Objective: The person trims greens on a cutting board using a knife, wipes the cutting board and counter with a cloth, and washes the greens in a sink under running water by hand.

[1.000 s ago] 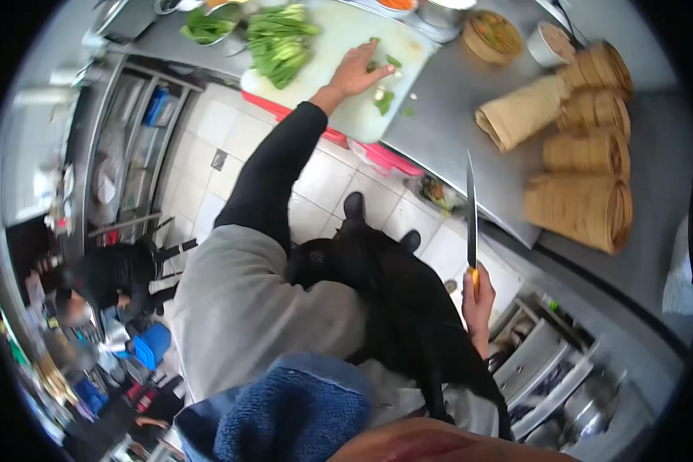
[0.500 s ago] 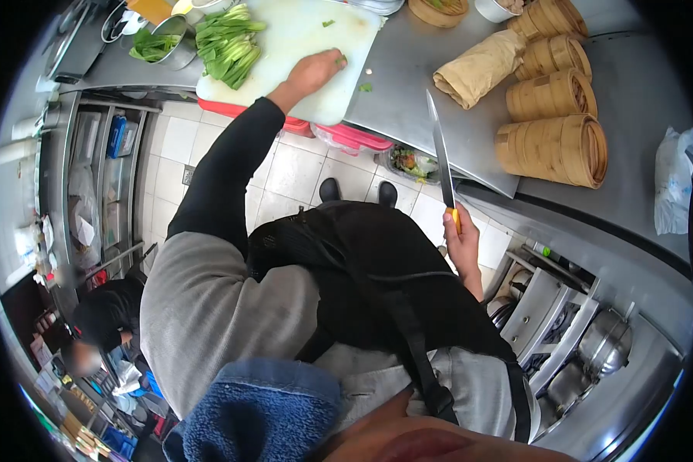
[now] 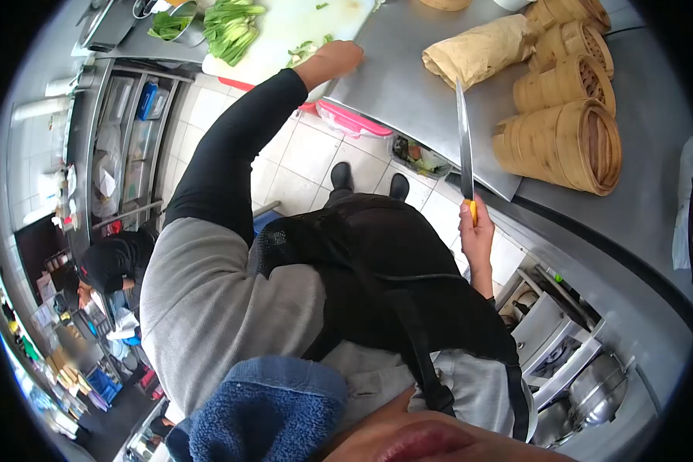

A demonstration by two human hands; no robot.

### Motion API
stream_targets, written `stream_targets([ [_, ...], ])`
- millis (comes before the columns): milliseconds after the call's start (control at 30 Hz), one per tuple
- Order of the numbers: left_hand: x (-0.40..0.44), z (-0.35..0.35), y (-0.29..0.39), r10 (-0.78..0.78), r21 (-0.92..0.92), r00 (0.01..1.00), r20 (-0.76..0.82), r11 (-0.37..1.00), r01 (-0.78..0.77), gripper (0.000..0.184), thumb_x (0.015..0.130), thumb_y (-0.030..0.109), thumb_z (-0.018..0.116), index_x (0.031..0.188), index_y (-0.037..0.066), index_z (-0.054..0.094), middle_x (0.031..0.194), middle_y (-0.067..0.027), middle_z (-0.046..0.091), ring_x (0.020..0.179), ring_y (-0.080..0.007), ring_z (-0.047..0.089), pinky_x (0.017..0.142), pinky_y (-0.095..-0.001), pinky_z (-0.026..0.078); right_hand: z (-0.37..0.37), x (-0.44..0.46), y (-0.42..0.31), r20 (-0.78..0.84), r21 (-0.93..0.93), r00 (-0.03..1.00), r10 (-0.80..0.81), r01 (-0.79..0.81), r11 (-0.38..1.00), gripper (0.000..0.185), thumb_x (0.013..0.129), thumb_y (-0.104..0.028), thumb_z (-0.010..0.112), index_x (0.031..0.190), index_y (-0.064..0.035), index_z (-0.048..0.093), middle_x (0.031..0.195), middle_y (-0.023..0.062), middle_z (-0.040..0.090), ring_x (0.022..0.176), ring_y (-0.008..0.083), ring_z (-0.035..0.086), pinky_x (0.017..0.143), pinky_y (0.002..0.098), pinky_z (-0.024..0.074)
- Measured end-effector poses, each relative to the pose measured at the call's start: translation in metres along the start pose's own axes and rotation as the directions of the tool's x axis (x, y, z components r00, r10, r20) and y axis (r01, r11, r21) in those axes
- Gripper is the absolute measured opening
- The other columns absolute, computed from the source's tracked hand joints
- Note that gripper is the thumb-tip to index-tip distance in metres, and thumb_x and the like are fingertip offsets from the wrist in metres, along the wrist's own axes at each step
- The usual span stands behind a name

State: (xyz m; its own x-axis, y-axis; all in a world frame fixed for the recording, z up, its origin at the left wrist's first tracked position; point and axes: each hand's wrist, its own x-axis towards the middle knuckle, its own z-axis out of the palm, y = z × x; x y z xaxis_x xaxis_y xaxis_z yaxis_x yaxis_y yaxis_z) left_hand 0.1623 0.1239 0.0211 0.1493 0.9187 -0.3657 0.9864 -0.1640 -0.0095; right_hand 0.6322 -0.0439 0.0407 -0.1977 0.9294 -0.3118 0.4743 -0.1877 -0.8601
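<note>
In my right hand (image 3: 478, 235) is a kitchen knife (image 3: 465, 142) with a yellow handle; its long blade points away from me, the tip appearing close to a brown paper bundle (image 3: 477, 50). My left hand (image 3: 334, 63) is at the right edge of a white cutting board (image 3: 285, 35), back of the hand up, its fingers mostly hidden under it. Beside it on the board are chopped green pieces (image 3: 303, 52). Farther left lies a bunch of leafy greens (image 3: 233, 31), next to a metal container (image 3: 192, 23) with more leaves.
Several bamboo steamers (image 3: 558, 146) line the right of the steel counter (image 3: 396, 85). Below its edge are a pink-lidded box (image 3: 354, 121) and a tub of scraps (image 3: 420, 157). Metal pots (image 3: 597, 385) sit at lower right. Another person (image 3: 115, 262) is at the far left.
My left hand has moved across the board to its near right edge, and chopped pieces now show beside it. The view has shifted slightly; the knife remains in my right hand.
</note>
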Motion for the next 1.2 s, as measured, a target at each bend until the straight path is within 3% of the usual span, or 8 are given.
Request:
stream_targets([
  [233, -0.03, 0.013, 0.03, -0.226, -0.398, 0.953, -0.204, 0.908, 0.13, 0.028, 0.087, 0.024, 0.061, 0.104, 0.001, 0.064, 0.091, -0.0228, 0.069, 0.086, -0.0385, 0.068, 0.078, -0.0444, 0.054, -0.015, 0.02, 0.011, 0.184, 0.001, 0.983, -0.023, 0.024, 1.0, 0.038, 0.099, -0.02, 0.06, 0.133, -0.0029, 0.058, 0.077, 0.0012, 0.059, 0.062, 0.0068, 0.052, 0.058, 0.0241, 0.0449],
  [300, -0.059, 0.025, 0.042, -0.442, -0.841, 0.869, -0.224, 0.538, 0.057, 0.026, 0.088, 0.023, 0.059, 0.104, 0.002, 0.062, 0.087, -0.0184, 0.067, 0.079, -0.0355, 0.066, 0.074, -0.0425, 0.054, -0.017, 0.034, 0.008, 0.223, -0.013, 0.973, -0.063, 0.067, 0.998, 0.038, 0.099, -0.021, 0.06, 0.132, -0.0024, 0.058, 0.077, 0.0019, 0.06, 0.062, 0.0072, 0.053, 0.058, 0.0243, 0.045],
  [367, -0.093, 0.049, 0.05, -0.532, -0.948, 0.837, -0.129, -0.183, -0.262, 0.018, 0.088, 0.025, 0.058, 0.084, 0.008, 0.055, 0.074, -0.0071, 0.054, 0.061, -0.0217, 0.05, 0.057, -0.0342, 0.043, -0.01, 0.058, -0.024, 0.277, -0.125, 0.948, -0.159, 0.2, 0.972, 0.04, 0.096, -0.023, 0.064, 0.13, -0.0029, 0.06, 0.093, 0.0145, 0.069, 0.081, 0.0211, 0.066, 0.075, 0.0312, 0.0513],
  [433, -0.132, 0.082, 0.043, -0.362, -0.282, 0.932, -0.015, -0.893, -0.352, 0.023, 0.088, 0.026, 0.056, 0.072, 0.013, 0.047, 0.067, -0.0002, 0.041, 0.053, -0.0132, 0.037, 0.048, -0.0278, 0.032, 0.006, 0.094, -0.063, 0.328, -0.181, 0.856, -0.4, 0.472, 0.863, 0.04, 0.095, -0.025, 0.063, 0.129, -0.004, 0.06, 0.107, 0.0223, 0.068, 0.098, 0.034, 0.068, 0.085, 0.0379, 0.0517],
  [567, -0.179, 0.131, 0.029, -0.573, -0.207, 0.818, 0.056, -0.808, -0.552, 0.031, 0.09, 0.035, 0.051, 0.07, 0.013, 0.043, 0.066, -0.0027, 0.044, 0.054, -0.0137, 0.039, 0.047, -0.0255, 0.03, 0.076, 0.205, -0.127, 0.411, -0.3, 0.782, -0.469, 0.602, 0.741, 0.04, 0.096, -0.031, 0.058, 0.128, -0.0083, 0.061, 0.116, 0.0237, 0.065, 0.11, 0.0412, 0.061, 0.092, 0.0456, 0.0491],
  [733, -0.173, 0.15, 0.002, -0.622, -0.141, 0.698, 0.355, -0.773, -0.618, 0.015, 0.095, 0.017, 0.051, 0.085, 0.007, 0.056, 0.078, -0.0093, 0.062, 0.064, -0.0158, 0.057, 0.052, -0.0223, 0.047, 0.141, 0.298, -0.197, 0.441, -0.555, 0.789, -0.428, 0.615, 0.56, 0.042, 0.095, -0.031, 0.061, 0.132, -0.0114, 0.06, 0.117, 0.0219, 0.065, 0.111, 0.0403, 0.061, 0.094, 0.0461, 0.0487],
  [1000, -0.152, 0.144, -0.016, -0.427, -0.328, 0.775, 0.466, -0.897, -0.296, 0.046, 0.102, 0.035, 0.028, 0.098, 0.0, 0.057, 0.081, -0.0129, 0.063, 0.068, -0.0201, 0.064, 0.045, -0.0219, 0.046, 0.127, 0.241, -0.183, 0.682, -0.39, 0.594, -0.427, 0.789, 0.475, 0.039, 0.095, -0.03, 0.063, 0.128, -0.0086, 0.063, 0.119, 0.0205, 0.066, 0.111, 0.0378, 0.062, 0.094, 0.0409, 0.0488],
  [1200, -0.127, 0.144, -0.018, -0.263, -0.389, 0.879, 0.399, -0.916, -0.097, 0.056, 0.101, 0.033, 0.021, 0.107, -0.009, 0.057, 0.088, -0.0184, 0.064, 0.075, -0.0272, 0.067, 0.048, -0.0255, 0.053, 0.101, 0.177, -0.165, 0.468, -0.526, 0.834, -0.292, 0.529, 0.667, 0.039, 0.094, -0.03, 0.064, 0.126, -0.0079, 0.064, 0.114, 0.023, 0.067, 0.107, 0.0373, 0.065, 0.09, 0.042, 0.0506],
])
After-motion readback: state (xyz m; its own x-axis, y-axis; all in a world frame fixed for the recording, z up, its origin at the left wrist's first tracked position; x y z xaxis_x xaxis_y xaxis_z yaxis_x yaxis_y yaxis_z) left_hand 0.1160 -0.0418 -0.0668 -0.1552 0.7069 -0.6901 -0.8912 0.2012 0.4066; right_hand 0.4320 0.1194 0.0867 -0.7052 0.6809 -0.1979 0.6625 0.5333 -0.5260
